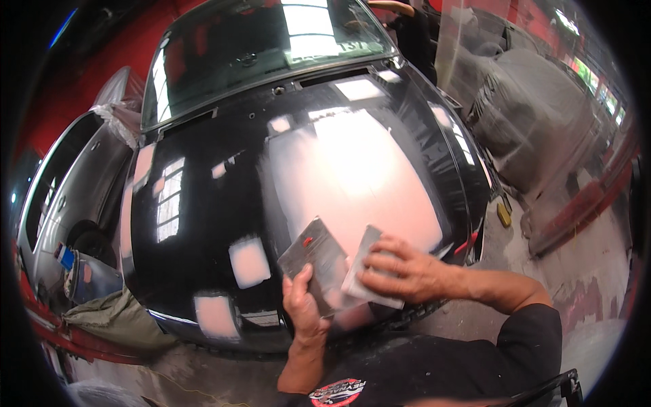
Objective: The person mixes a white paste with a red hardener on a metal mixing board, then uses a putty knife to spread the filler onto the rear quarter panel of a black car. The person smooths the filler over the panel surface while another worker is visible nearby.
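My left hand point(303, 302) is closed on the lower edge of a flat grey rectangular plate point(312, 252), its thumb lying on the upper face. A small red blob point(308, 241) sits near the plate's far corner. In my right hand point(410, 273) is a light grey flat rectangular piece, perhaps a spreader point(355, 277), with the fingers laid across its face. The two flat pieces are close together, tilted over the front of a black car hood point(196, 203). Beyond them a large pale pink patch point(352, 186) covers much of the hood's right half.
Smaller pink patches point(249, 262) dot the hood. The windshield point(271, 41) rises at the far end. A detached car door point(74, 176) stands at left, above green cloth point(119, 319). Plastic-covered objects point(529, 102) and a yellow block point(504, 215) are at right. Another person point(413, 34) stands at the back.
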Available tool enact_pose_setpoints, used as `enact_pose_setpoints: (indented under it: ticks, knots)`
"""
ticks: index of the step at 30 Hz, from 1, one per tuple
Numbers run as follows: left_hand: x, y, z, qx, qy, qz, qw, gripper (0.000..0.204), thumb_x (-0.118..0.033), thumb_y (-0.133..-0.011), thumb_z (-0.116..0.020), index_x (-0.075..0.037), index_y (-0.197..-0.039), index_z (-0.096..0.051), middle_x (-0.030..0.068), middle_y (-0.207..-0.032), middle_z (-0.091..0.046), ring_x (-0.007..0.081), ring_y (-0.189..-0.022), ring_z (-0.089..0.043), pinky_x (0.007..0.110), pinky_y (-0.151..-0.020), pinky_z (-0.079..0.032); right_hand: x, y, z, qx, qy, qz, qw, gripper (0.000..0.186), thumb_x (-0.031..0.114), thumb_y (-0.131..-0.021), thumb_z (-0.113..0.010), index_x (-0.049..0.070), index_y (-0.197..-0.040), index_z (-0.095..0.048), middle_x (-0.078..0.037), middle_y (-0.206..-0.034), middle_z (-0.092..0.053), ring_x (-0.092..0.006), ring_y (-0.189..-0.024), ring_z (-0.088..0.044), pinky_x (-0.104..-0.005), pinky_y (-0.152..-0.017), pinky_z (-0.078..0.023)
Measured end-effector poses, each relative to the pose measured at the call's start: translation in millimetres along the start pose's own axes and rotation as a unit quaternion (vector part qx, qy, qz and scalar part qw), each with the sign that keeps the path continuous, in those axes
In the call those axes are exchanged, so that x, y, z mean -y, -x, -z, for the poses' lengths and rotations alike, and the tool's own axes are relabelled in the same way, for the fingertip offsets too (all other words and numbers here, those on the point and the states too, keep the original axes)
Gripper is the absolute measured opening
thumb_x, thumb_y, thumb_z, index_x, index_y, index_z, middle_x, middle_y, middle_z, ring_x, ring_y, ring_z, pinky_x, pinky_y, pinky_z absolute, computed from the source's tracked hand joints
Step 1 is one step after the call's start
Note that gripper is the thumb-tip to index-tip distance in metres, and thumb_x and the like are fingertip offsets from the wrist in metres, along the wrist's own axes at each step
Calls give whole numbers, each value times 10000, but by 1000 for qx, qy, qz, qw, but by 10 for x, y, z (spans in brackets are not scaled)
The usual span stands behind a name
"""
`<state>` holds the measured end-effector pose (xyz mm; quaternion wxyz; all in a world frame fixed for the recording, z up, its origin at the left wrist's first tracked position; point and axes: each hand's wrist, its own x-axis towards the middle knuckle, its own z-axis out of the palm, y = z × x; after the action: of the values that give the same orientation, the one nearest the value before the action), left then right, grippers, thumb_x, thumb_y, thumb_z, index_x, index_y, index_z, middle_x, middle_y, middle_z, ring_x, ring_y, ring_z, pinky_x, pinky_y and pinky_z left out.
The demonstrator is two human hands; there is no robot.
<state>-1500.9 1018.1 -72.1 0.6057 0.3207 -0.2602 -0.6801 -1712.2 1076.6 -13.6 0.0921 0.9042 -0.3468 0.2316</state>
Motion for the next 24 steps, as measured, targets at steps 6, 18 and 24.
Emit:
enact_pose_setpoints:
  ticks: [6, 18, 24]
  knots:
    - [-97, -135, 644, 65, 120, -33, 990, 428, -138, -920, -529, 20, -1316, -490, 184, -1088, -656, 293, -777, -707, 431, -591, -626, -1902, -162, -205, -20, 219, -110, 969, 580, 74, -804, -643, 199, -1360, -536, -155, -1327, -558, -357, -1204, -541, -498, -969, -435]
    - [304, -165, 1112, 43, 111, -28, 993, 441, -141, -897, -567, -9, -1311, -493, 172, -1094, -650, 255, -974, -660, 344, -799, -575, -3267, -1377, -732, 111, 137, -330, 928, 476, 183, -859, -562, 347, -1299, -640, -74, -1320, -583, -323, -1228, -533, -596, -972, -413]
    - [323, -211, 1131, -2, 144, -16, 990, 401, -150, -928, -551, -44, -1309, -491, 166, -1073, -650, 263, -787, -702, 377, -496, -616, -2842, -1271, -400, 207, 82, -332, 917, 520, 149, -838, -582, 342, -1320, -626, -55, -1264, -601, -318, -1189, -553, -574, -867, -464]
